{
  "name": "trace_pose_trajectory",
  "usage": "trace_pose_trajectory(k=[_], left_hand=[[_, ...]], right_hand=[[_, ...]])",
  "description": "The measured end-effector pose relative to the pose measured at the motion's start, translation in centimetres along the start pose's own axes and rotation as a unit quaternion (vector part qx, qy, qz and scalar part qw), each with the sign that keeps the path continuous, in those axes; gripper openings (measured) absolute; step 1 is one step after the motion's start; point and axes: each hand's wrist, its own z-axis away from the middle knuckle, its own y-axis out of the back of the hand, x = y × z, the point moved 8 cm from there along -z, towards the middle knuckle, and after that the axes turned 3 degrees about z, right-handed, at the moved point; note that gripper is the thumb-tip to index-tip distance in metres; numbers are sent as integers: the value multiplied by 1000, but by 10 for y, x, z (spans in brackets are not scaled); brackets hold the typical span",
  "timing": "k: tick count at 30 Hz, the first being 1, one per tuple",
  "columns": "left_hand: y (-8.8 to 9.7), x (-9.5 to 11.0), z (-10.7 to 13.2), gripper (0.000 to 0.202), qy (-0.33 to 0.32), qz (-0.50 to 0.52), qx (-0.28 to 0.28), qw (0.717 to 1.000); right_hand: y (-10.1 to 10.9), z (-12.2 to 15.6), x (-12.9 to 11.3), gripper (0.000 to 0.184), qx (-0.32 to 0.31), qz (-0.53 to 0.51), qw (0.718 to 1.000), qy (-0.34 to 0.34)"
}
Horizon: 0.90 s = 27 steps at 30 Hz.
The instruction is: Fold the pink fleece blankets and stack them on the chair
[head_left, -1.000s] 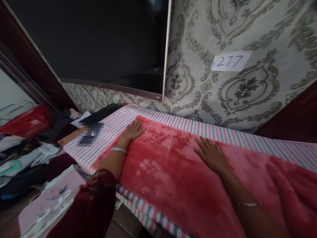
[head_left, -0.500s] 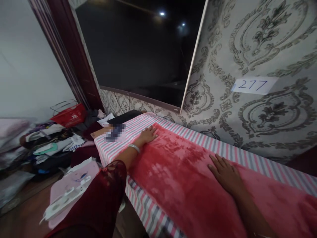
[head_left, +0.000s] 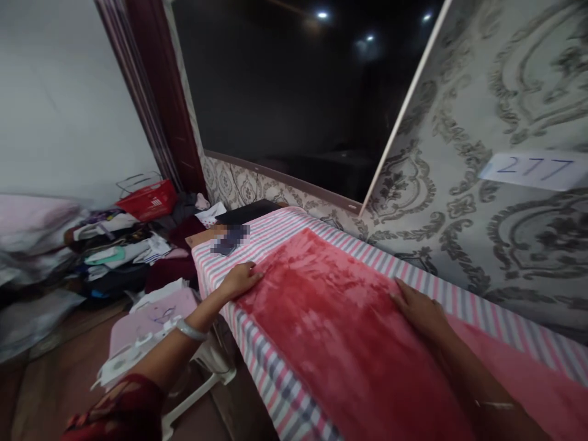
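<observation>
Two bare hands rest flat on a plush red-pink fleece cloth (head_left: 340,331) spread over a surface covered in pink, white and grey striped fabric (head_left: 271,380).

The left hand (head_left: 239,280), with a silver bangle (head_left: 191,330) on its wrist, lies open with fingers stretched out on the near left edge of the fleece cloth, gripping nothing. The right hand (head_left: 420,311) lies open, palm down, on the cloth's far edge, close to the striped fabric, also gripping nothing. The fleece runs between both hands and on past the right forearm. Beyond the left hand a blurred dark object (head_left: 229,239) sits on the striped fabric. Left of the left arm stand a pale pink stool (head_left: 151,318), a heap of clothes (head_left: 114,257) and a red wire basket (head_left: 147,199). Above the right hand, patterned grey wallpaper carries a paper label (head_left: 533,170) reading 277.
</observation>
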Motion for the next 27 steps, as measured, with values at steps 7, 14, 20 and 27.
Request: trace_pose_trajectory(k=[7,14,20,27], left_hand=[[0,-5,23,35,30,-38,-18,999],[-10,-9,28,33,52,-22,-17,998],[-8,-17,23,26,49,10,-18,999],[53,-27,-12,30,86,-58,99,990]], right_hand=[[3,-84,-79,53,38,-46,996,69],[6,-139,-147,35,3,-137,987,87],[10,-149,-177,24,49,-134,986,82],[69,-191,-193,33,169,-168,970,45]])
